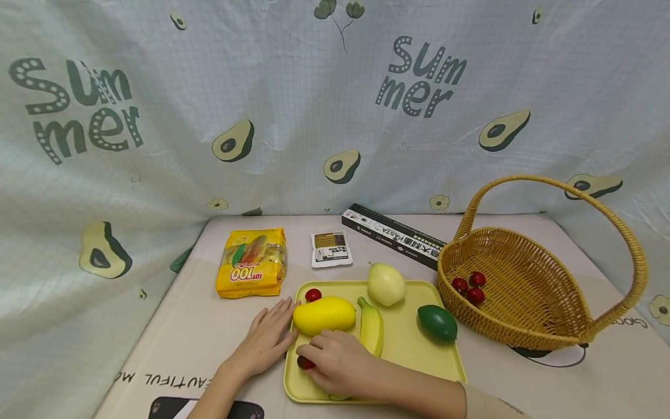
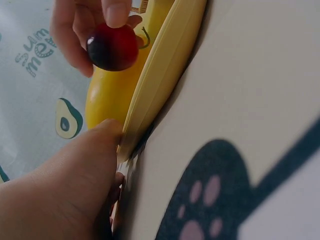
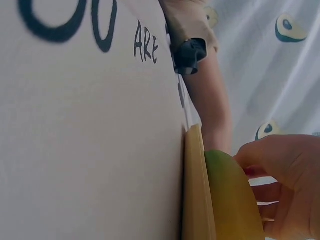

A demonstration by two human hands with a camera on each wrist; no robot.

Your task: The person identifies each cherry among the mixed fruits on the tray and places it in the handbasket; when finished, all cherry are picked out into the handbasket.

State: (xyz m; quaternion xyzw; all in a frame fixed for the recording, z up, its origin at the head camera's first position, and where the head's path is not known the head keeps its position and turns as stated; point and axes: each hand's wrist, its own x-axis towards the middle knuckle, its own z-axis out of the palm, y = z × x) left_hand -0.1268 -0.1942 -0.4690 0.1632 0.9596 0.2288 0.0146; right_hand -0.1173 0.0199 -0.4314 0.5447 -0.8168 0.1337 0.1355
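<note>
My right hand [image 1: 345,362] is over the front left of the yellow tray [image 1: 424,381] and pinches a dark red cherry [image 2: 114,47] with a green stem. Beside that hand, in the right wrist view, a green-yellow mango [image 3: 232,200] lies at the tray's edge; the arm mostly hides it in the head view. My left hand [image 1: 266,338] rests at the tray's left edge with fingers extended. A yellow mango [image 1: 324,315] lies just behind the right hand, with a banana [image 1: 371,327] to its right and another red cherry [image 1: 313,295] behind it.
A pear [image 1: 386,284] and a dark green avocado [image 1: 437,323] are also on the tray. To the right stands a wicker basket [image 1: 528,279] holding three cherries [image 1: 476,295]. Behind are a yellow candy bag [image 1: 252,263], a white sachet [image 1: 332,249] and a long pasta box [image 1: 392,234].
</note>
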